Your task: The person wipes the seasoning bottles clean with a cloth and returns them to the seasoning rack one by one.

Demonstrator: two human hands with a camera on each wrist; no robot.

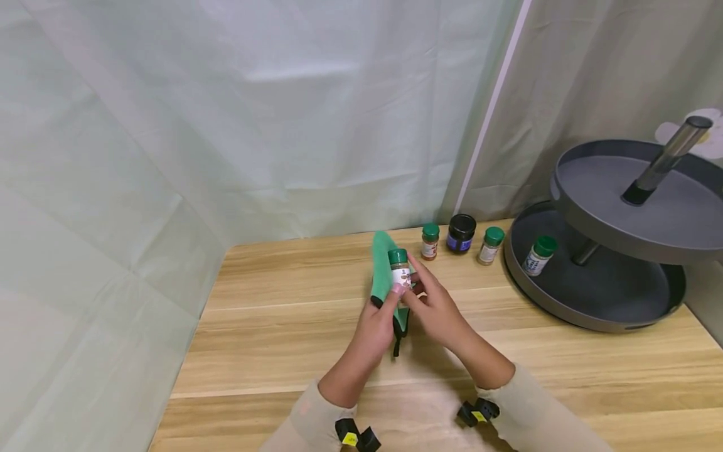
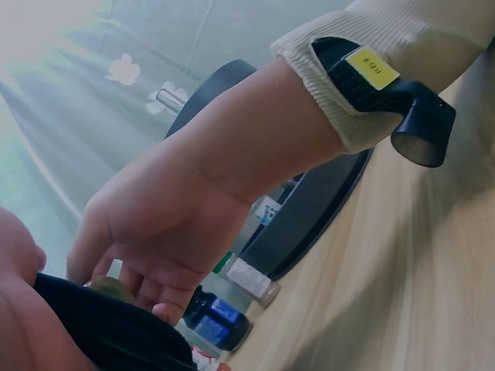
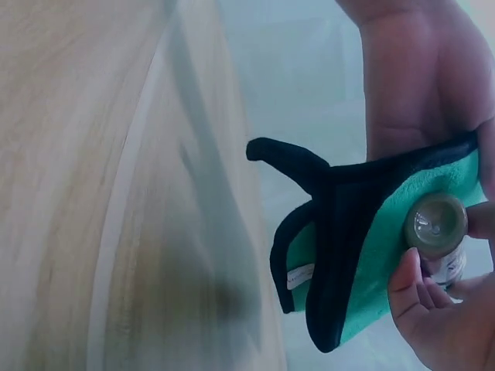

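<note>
A small spice jar (image 1: 400, 275) with a green lid and a white label stands roughly upright between both hands above the table. My left hand (image 1: 377, 325) grips a green cloth (image 1: 382, 260) with black edging, which lies behind the jar, and its thumb is at the label. My right hand (image 1: 442, 309) pinches the jar from the right side. Seen from below in the right wrist view, the jar's round base (image 3: 436, 225) sits against the cloth (image 3: 379, 267), between the right thumb and fingers. Part of the left hand's fingers is hidden behind the cloth.
Behind the hands stand a green-lidded spice jar (image 1: 430, 242), a dark jar (image 1: 460, 233) and another green-lidded jar (image 1: 490, 245). At right is a grey two-tier round tray (image 1: 599, 323), with a green-lidded jar (image 1: 540, 256) on its lower tier. Curtains border the wooden table (image 1: 254, 351).
</note>
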